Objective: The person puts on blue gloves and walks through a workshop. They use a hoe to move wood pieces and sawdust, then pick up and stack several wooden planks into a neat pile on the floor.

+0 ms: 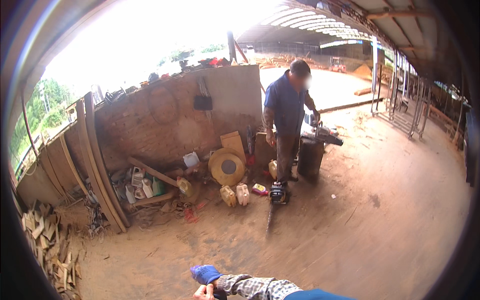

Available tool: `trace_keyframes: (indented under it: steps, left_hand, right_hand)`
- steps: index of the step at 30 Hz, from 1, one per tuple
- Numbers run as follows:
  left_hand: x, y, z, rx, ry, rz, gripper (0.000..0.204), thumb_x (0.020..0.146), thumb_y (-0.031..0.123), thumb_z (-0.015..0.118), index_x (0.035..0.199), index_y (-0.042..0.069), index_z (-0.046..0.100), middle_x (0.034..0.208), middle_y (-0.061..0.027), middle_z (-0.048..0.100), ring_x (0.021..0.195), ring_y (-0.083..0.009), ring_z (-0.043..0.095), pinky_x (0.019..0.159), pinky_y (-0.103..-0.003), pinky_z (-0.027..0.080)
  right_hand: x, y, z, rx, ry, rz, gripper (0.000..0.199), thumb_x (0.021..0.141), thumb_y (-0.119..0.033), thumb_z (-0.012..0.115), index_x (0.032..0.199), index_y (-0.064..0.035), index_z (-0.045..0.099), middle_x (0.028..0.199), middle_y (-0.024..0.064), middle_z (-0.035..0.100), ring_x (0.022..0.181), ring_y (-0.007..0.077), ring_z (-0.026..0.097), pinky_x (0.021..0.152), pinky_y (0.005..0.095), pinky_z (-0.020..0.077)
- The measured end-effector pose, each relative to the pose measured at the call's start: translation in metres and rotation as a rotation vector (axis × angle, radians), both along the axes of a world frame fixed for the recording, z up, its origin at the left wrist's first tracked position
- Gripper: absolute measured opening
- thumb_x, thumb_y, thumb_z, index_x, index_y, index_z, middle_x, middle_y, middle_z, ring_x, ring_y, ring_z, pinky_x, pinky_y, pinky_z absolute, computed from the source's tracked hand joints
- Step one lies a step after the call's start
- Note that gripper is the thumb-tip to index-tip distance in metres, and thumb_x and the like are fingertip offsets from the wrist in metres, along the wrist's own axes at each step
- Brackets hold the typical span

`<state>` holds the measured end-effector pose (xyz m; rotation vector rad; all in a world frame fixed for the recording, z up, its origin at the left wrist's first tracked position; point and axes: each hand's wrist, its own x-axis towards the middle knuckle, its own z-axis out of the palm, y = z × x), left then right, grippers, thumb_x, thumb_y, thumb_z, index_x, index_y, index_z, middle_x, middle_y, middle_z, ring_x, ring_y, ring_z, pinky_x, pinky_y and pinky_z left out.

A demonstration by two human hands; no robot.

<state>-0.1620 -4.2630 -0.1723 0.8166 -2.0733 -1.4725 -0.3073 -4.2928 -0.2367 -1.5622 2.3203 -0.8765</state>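
Observation:
At the lower edge, my right hand (205, 273) wears a blue work glove, below a grey checked sleeve (260, 286). Its fingers point left and are too small to read. My bare left hand (202, 293) is beside that wrist, fingers pinched at the dark glove cuff (220, 294); part of it is cut off by the frame. Ahead on the dirt floor rests a chainsaw (279, 194), its bar (269, 220) pointing toward me, well apart from both hands.
A co-worker (287, 107) in blue stands behind the chainsaw, one hand at a motor tool (326, 135) on a dark drum (310, 159). Jugs (228, 196), a round yellow disc (218, 175) and planks (95, 165) line the brick wall (145, 112). Split wood (50, 245) is piled left.

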Motion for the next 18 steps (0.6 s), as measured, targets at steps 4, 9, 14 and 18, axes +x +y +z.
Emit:
trace_keyframes:
  steps: [4,9,14,18]
  left_hand:
    - [0.035,-0.004,0.027,0.062,-0.013,-0.115,0.021,0.094,0.018,0.057,0.085,0.000,0.062,0.074,-0.0071,0.064,0.064,-0.0127,0.056,0.059,-0.029,0.046]
    - [0.056,-0.021,-0.035,-0.631,-0.506,-0.294,0.028,0.072,0.034,0.062,0.069,0.007,0.069,0.065,-0.0180,0.064,0.061,-0.0335,0.065,0.058,-0.043,0.052]
    - [0.063,0.007,-0.051,-0.566,-0.435,-0.521,0.030,0.069,0.036,0.058,0.068,0.008,0.069,0.063,-0.0173,0.064,0.066,-0.0349,0.067,0.065,-0.044,0.054]
    - [0.062,0.024,-0.012,-0.299,-0.356,-0.580,0.031,0.073,0.036,0.061,0.069,0.006,0.067,0.059,-0.0147,0.062,0.059,-0.0276,0.065,0.060,-0.039,0.052]
  right_hand:
    - [0.036,0.013,0.050,0.290,0.010,-0.062,0.062,0.085,-0.069,0.043,0.094,-0.0121,0.067,0.088,0.0119,0.070,0.083,0.0334,0.068,0.083,0.0489,0.0459]
    - [0.066,0.057,0.021,0.263,0.559,-0.398,0.072,0.082,-0.064,0.054,0.129,-0.0096,0.053,0.127,0.0147,0.057,0.116,0.0319,0.054,0.105,0.0536,0.0278]
    - [0.078,0.104,-0.016,0.419,0.330,-0.563,0.078,0.080,-0.055,0.061,0.141,-0.0101,0.041,0.145,0.0120,0.039,0.134,0.0333,0.036,0.109,0.0556,0.0215]
    - [0.075,0.130,-0.036,0.273,-0.159,-0.738,0.071,0.079,-0.040,0.069,0.137,-0.0084,0.044,0.136,0.0139,0.050,0.124,0.0324,0.048,0.104,0.0449,0.0355]
